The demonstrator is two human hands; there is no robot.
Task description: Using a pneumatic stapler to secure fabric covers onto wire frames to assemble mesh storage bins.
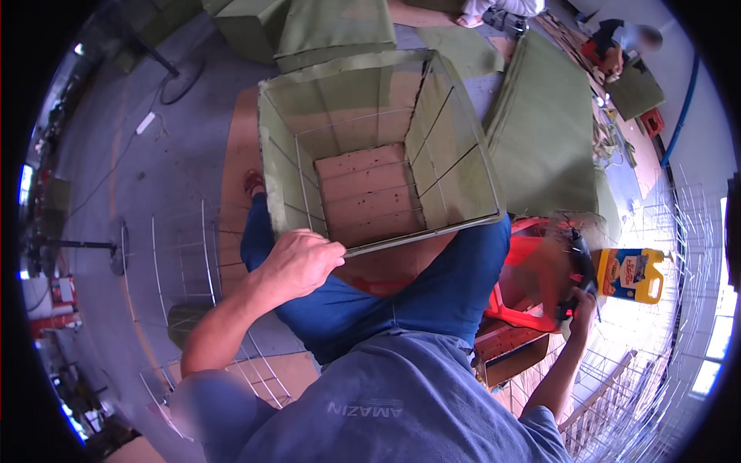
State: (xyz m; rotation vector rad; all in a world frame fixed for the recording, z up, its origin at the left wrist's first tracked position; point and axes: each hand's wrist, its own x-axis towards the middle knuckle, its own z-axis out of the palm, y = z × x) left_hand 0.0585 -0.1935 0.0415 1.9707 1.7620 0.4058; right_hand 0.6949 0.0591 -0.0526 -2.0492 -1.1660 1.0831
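Between my knees stands an open box with a wire frame (455, 116) and green fabric (282, 177) on its walls. Brown sheet shows at its bottom; whether that belongs to the box or lies beneath, I cannot tell. My left hand (303, 262) is closed on the box's near left corner, fingers curled over the rim. Off to the right, my right hand (583, 311) is wrapped round the grip of a black hand tool (579, 262), whose exact kind I cannot make out. That tool is beside a red plastic stool (525, 309).
A yellow jug (631, 275) stands right of the stool. Wire mesh panels (648, 370) lie at the lower right, more wire grid (181, 255) at the left. Stacked green fabric (540, 123) and green blocks (336, 31) lie beyond the box. Another person (617, 46) sits at the far right.
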